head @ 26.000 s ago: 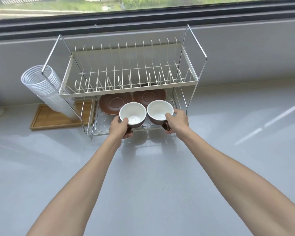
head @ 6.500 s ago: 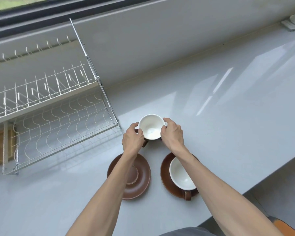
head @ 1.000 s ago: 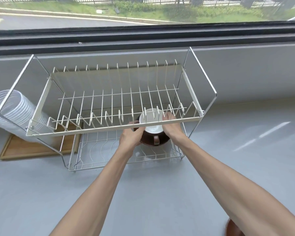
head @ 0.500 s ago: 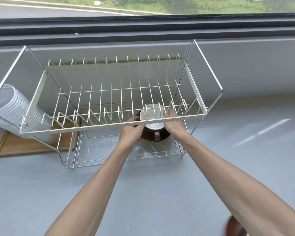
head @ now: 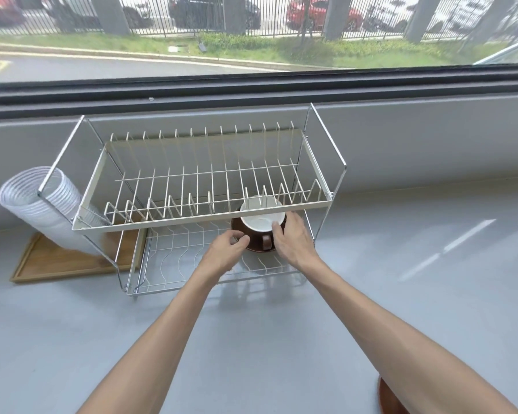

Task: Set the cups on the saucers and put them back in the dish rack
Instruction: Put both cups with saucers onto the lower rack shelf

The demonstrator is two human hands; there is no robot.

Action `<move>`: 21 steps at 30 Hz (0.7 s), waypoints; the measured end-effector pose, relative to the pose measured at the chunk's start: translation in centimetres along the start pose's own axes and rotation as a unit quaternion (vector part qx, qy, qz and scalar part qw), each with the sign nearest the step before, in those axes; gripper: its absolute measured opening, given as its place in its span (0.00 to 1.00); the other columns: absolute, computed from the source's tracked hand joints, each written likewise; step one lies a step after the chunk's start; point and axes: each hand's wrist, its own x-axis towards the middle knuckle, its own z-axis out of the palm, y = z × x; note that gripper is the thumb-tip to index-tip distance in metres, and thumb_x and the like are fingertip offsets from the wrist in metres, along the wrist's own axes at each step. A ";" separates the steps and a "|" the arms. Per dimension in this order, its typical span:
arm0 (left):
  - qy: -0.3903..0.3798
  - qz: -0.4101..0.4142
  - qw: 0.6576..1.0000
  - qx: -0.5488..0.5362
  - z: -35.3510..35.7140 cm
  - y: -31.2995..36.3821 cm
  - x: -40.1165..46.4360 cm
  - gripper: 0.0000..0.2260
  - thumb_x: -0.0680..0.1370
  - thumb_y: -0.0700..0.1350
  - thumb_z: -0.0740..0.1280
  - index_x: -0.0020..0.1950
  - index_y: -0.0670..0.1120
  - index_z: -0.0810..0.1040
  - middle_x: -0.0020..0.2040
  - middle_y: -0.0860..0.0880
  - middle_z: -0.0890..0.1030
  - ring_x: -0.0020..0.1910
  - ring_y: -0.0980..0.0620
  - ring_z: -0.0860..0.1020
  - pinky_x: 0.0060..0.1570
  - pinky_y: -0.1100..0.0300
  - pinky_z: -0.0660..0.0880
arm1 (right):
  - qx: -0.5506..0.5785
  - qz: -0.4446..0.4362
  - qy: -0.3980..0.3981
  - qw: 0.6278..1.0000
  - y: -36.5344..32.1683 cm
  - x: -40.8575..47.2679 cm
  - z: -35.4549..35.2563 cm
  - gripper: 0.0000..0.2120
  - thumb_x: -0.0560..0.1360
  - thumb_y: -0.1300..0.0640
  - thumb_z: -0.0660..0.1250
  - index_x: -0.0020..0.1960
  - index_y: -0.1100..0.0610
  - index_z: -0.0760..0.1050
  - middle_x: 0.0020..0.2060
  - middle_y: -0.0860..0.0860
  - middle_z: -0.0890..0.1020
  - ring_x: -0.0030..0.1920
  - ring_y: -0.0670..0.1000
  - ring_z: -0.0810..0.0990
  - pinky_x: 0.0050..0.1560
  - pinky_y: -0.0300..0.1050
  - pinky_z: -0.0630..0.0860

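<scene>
A brown cup with a white inside (head: 262,222) sits on a brown saucer (head: 253,245) on the lower shelf of the wire dish rack (head: 204,218), at its right end, partly behind the upper tier's front rail. My left hand (head: 226,249) hovers just left of the saucer, fingers loosely curled and apart, holding nothing. My right hand (head: 293,239) rests against the cup's right side, its fingers spread and not closed around it. A second brown saucer (head: 386,397) peeks out at the bottom right, mostly hidden by my right forearm.
A stack of clear plastic cups (head: 39,207) leans at the rack's left end over a wooden tray (head: 60,261). The grey counter (head: 281,339) runs to a low wall (head: 431,138) under the window. The rack's upper tier holds no dishes.
Both hands have let go of the cup and saucer, which now rest on the lower shelf. My left hand has drawn back a little toward me. The view tilted up.
</scene>
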 end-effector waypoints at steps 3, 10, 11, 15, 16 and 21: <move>-0.017 0.014 0.998 0.051 0.0 -0.1 -2.2 0.16 0.81 0.56 0.63 0.66 0.54 0.76 0.61 0.50 0.80 0.60 0.45 0.79 0.62 0.47 0.77 | -0.027 -0.017 -0.018 0.999 -0.1 -2.9 -0.6 0.22 0.80 0.53 0.56 0.73 0.58 0.64 0.72 0.59 0.67 0.72 0.58 0.65 0.71 0.54 0.64; -0.049 0.104 0.955 0.272 2.0 -0.3 -8.1 0.19 0.82 0.56 0.60 0.72 0.53 0.73 0.67 0.47 0.80 0.65 0.45 0.78 0.63 0.53 0.73 | -0.172 -0.026 -0.081 0.981 1.1 -9.4 -2.9 0.19 0.79 0.51 0.57 0.68 0.52 0.72 0.64 0.54 0.79 0.66 0.58 0.75 0.62 0.53 0.73; -0.054 0.119 0.941 0.313 2.6 -0.3 -8.9 0.21 0.82 0.56 0.60 0.74 0.53 0.71 0.70 0.47 0.78 0.68 0.45 0.76 0.64 0.53 0.72 | -0.192 -0.020 -0.085 0.978 1.5 -10.2 -3.3 0.19 0.80 0.51 0.56 0.69 0.51 0.71 0.65 0.54 0.78 0.66 0.58 0.75 0.62 0.53 0.72; -0.070 0.150 0.881 0.444 5.4 -0.8 -11.6 0.23 0.82 0.57 0.57 0.77 0.54 0.67 0.74 0.48 0.73 0.71 0.45 0.73 0.65 0.50 0.72 | -0.278 -0.038 -0.059 0.958 3.6 -14.0 -4.9 0.19 0.80 0.51 0.55 0.69 0.54 0.69 0.64 0.56 0.77 0.63 0.60 0.76 0.59 0.54 0.73; -0.059 0.160 0.868 0.466 6.2 -1.0 -12.3 0.23 0.83 0.57 0.57 0.77 0.54 0.66 0.73 0.47 0.73 0.70 0.44 0.74 0.64 0.49 0.72 | -0.302 -0.046 -0.040 0.951 4.3 -15.0 -5.3 0.19 0.81 0.51 0.55 0.69 0.54 0.68 0.63 0.56 0.77 0.62 0.60 0.76 0.57 0.54 0.73; 0.040 0.271 0.804 0.528 10.4 -3.3 -14.9 0.21 0.78 0.56 0.67 0.68 0.48 0.78 0.62 0.43 0.81 0.56 0.39 0.81 0.55 0.46 0.75 | -0.347 -0.051 0.061 0.935 8.5 -19.5 -6.5 0.18 0.81 0.50 0.56 0.68 0.55 0.68 0.61 0.56 0.75 0.61 0.60 0.74 0.56 0.54 0.71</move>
